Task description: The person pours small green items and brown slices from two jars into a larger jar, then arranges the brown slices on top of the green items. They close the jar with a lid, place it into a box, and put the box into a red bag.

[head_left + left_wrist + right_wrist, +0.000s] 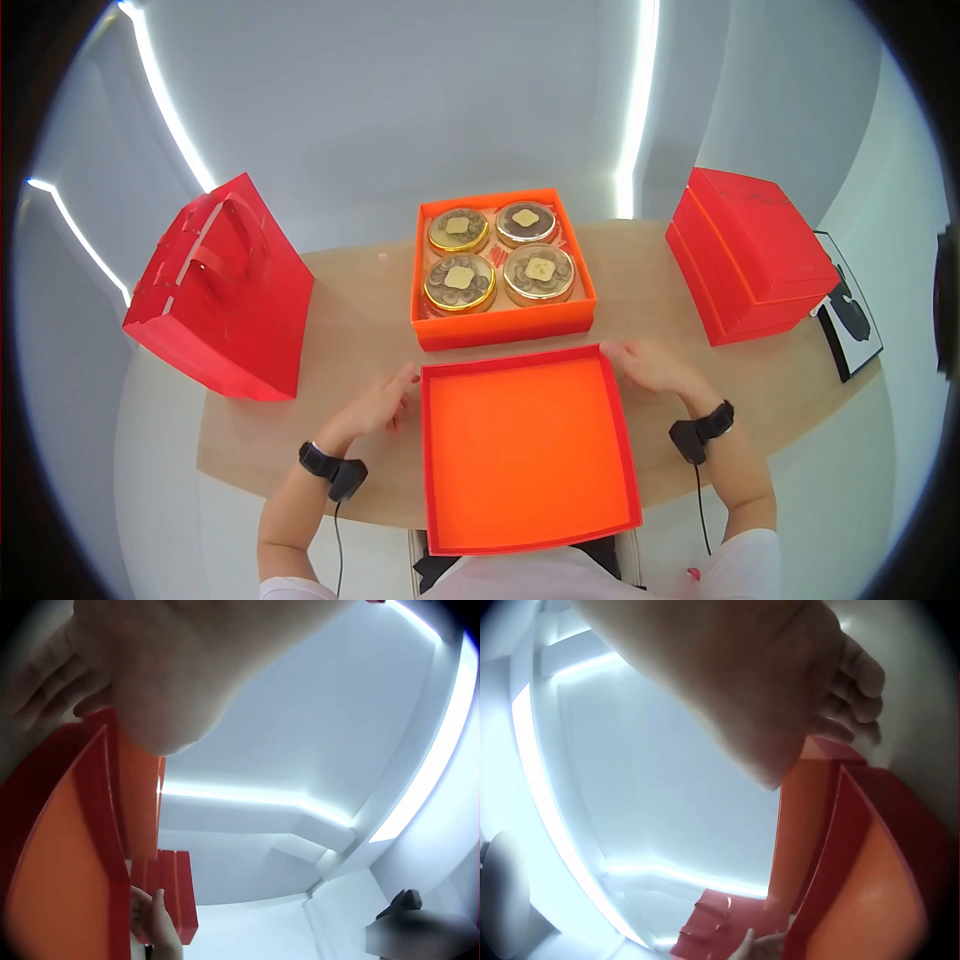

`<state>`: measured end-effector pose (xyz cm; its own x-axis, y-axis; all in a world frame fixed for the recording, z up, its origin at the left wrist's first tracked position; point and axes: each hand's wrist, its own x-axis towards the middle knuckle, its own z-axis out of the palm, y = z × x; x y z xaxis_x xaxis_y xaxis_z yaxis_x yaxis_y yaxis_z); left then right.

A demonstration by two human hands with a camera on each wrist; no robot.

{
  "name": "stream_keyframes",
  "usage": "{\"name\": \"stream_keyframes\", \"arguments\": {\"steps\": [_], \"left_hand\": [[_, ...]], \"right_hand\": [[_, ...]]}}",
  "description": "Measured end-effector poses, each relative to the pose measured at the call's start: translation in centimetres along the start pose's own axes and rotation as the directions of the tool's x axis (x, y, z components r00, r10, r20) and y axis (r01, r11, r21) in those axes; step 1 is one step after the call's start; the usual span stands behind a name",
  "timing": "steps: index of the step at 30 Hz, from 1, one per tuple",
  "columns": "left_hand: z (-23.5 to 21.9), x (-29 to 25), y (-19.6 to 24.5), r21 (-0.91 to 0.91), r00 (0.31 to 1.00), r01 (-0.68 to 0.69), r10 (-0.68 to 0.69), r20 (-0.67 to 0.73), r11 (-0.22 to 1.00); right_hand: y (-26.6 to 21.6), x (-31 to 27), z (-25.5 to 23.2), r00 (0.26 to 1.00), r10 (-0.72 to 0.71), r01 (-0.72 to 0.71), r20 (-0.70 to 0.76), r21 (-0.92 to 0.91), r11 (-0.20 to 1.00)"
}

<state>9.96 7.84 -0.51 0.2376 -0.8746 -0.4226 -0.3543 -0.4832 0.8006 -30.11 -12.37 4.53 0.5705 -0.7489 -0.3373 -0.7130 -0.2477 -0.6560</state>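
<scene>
A shallow square box lid, red outside and orange inside, lies with its hollow side up at the near table edge, overhanging it. Beside its far left corner is my left hand, fingers loosely bent and holding nothing. My right hand is at the far right corner, its fingertips right at the rim; in the right wrist view its fingers hang loosely curled. Just beyond the lid stands an orange-red box with several round clear-topped tins, one of them a gold-rimmed tin, each with a pale label.
At the left stands a red paper gift bag with handles. A closed red box sits at the right, with a black-and-white framed picture beside it. The pale wooden table has a curved front edge.
</scene>
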Motion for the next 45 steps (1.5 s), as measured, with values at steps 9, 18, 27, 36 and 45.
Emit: {"name": "stream_keyframes", "arguments": {"steps": [9, 18, 27, 36, 45], "left_hand": [[2.2, -2.0, 1.6, 0.191, 0.986, -0.01, -0.022, 0.163, 0.981], [1.4, -6.4, 9.8, 0.071, 0.957, -0.285, 0.288, -0.036, 0.956], [-3.4, -5.4, 19.7, 0.016, 0.778, -0.604, 0.594, -0.205, 0.797], [-5.8, -9.4, 26.5, 0.244, 0.494, -0.78, 0.806, -0.325, 0.576], [-6.3, -2.8, 20.8, 0.555, 0.278, -0.735, 0.919, -0.279, 0.39]], "right_hand": [[2.0, 0.1, 2.8, 0.995, 0.07, -0.062, 0.073, -0.111, 0.992], [-2.7, -7.0, -3.1, 0.908, -0.172, 0.155, -0.383, -0.077, 0.985], [-8.3, -9.1, -10.8, 0.748, -0.245, 0.239, -0.617, -0.095, 0.966], [-11.3, -8.0, -14.6, 0.535, -0.333, 0.49, -0.776, -0.035, 0.871], [-9.0, -1.8, -14.6, 0.707, -0.357, 0.701, -0.61, 0.539, 0.467]]}}
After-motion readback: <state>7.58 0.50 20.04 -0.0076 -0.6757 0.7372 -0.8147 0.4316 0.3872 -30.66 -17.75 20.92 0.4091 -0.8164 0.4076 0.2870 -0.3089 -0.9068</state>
